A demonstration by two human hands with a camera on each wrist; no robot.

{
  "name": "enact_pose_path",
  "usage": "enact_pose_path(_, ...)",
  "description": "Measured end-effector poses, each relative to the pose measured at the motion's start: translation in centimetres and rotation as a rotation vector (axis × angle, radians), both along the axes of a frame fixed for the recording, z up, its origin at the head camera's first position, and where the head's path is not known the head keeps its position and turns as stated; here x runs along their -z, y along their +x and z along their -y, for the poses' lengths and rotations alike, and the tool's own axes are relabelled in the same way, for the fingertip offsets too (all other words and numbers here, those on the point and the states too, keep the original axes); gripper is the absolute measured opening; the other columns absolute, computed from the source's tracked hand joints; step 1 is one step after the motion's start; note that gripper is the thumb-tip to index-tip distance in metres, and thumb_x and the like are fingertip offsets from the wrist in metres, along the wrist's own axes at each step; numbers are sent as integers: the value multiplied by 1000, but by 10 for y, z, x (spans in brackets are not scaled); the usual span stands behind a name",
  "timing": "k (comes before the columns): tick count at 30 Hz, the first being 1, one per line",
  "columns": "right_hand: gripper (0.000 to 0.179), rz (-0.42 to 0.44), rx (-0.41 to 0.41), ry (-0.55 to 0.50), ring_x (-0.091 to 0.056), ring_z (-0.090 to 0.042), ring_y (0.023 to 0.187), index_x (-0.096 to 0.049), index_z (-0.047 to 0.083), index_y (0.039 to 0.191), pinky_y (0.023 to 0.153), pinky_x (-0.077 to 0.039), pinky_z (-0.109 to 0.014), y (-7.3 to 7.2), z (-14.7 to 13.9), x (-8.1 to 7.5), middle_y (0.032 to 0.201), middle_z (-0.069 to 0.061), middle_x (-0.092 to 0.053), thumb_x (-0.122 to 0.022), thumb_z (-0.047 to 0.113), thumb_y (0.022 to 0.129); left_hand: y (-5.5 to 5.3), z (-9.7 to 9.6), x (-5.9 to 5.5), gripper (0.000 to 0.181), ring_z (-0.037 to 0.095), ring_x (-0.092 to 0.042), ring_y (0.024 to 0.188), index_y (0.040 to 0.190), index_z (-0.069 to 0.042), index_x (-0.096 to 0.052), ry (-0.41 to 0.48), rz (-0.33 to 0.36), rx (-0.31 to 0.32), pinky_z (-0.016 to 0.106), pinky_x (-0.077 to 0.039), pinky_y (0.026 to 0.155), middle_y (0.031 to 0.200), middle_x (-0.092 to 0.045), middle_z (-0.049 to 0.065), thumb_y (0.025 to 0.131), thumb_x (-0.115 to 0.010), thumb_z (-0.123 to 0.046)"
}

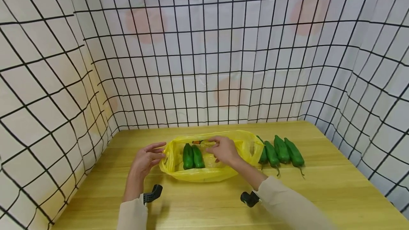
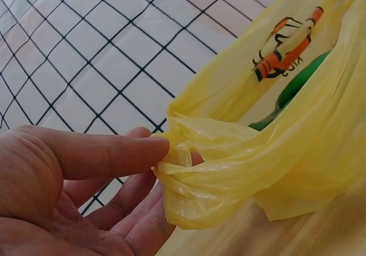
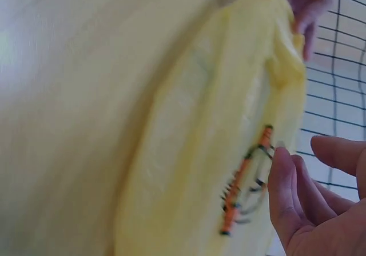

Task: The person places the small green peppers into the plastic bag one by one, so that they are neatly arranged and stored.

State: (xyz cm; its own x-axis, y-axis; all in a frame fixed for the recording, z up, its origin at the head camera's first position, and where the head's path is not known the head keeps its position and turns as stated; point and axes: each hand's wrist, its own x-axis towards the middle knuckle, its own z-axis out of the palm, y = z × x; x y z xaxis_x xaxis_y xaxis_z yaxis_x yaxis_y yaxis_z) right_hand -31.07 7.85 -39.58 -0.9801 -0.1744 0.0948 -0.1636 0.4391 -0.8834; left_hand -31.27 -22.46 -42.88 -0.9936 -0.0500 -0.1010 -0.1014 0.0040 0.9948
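A yellow plastic bag (image 1: pixel 204 176) lies spread on the table with its mouth held wide. Inside it, two long green peppers (image 1: pixel 193 157) lie side by side. My left hand (image 1: pixel 146 159) is at the bag's left end; in the left wrist view its thumb and fingers (image 2: pixel 131 153) pinch the gathered plastic there. Over the bag's mouth, right of the two peppers, hovers my right hand (image 1: pixel 225 151), with thumb and fingers apart and nothing between them. Beyond the bag's right end lie several more green peppers (image 1: pixel 282 150), one partly hidden by the plastic.
The wooden table (image 1: pixel 191 205) is bordered at the back and sides by a black wire grid (image 1: pixel 204 70) with pale printed cloth behind it. An orange and black print (image 2: pixel 286 50) shows on the bag's far side. A black wrist device (image 1: pixel 153 193) sits by each forearm.
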Motion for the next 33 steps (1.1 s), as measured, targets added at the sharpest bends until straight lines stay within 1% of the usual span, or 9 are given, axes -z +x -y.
enact_pose_path(2,40,-16,4,7,-65,-24,57,-67,2,129,60,-60,-42,2,-8,-9,88,-11,-76,-74,12,91,-1,-1,-1,49,14,-68,87,138,-3,-62,-2,3,0,25,-59,78,113,-64,7,90,-70,5)
enact_pose_path(6,41,-47,11,39,-65,-20,56,-65,1,132,58,-58,-36,6,-27,-25,99,-14,-77,-71,15,94,0,-1,-3,49,13,-68,86,139,-2,-61,-1,4,-5,25,-59,78,110,-64,6,91,-69,5)
enact_pose_path(10,40,-98,19,92,-66,-18,61,-64,1,133,58,-58,-33,9,-57,-41,104,-19,-76,-68,18,97,-1,-2,-4,49,13,-69,85,138,-1,-61,13,1,-5,25,-60,77,108,-65,5,91,-68,5)
enact_pose_path(14,40,-136,44,123,-69,-23,80,-62,1,134,65,-61,-37,11,-89,-55,111,-24,-73,-67,19,99,0,-3,-4,49,12,-69,85,138,0,-61,20,3,-3,24,-59,75,109,-66,6,91,-69,5)
enact_pose_path(17,42,-142,69,133,-69,-29,86,-61,0,136,69,-62,-39,12,-110,-61,114,-26,-71,-66,20,100,1,-2,-3,48,11,-68,85,139,0,-61,11,8,-5,23,-59,75,108,-65,4,91,-69,5)
enact_pose_path(19,42,-145,89,134,-69,-31,85,-60,0,137,68,-61,-38,13,-124,-64,116,-27,-70,-65,20,100,1,-1,-2,48,11,-67,84,139,-1,-61,6,7,-5,22,-59,74,107,-65,3,91,-69,5)
enact_pose_path(23,44,-161,135,159,-71,-24,77,-59,0,138,66,-60,-34,16,-151,-63,116,-28,-70,-64,24,101,2,-2,-2,49,11,-67,85,139,-1,-61,2,3,-4,23,-59,74,107,-64,3,91,-69,4)
enact_pose_path(26,47,-163,169,187,-69,-17,74,-59,1,139,67,-60,-32,17,-171,-58,114,-27,-71,-64,27,101,2,-1,-2,49,11,-67,85,139,-1,-61,5,5,-7,22,-58,74,107,-64,2,91,-69,3)
enact_pose_path(33,55,-165,253,284,-70,-15,75,-57,-1,141,67,-57,-35,21,-210,-31,115,-28,-71,-63,37,101,3,0,-2,50,11,-67,87,140,-1,-60,8,6,-12,23,-58,74,107,-64,2,91,-70,3)
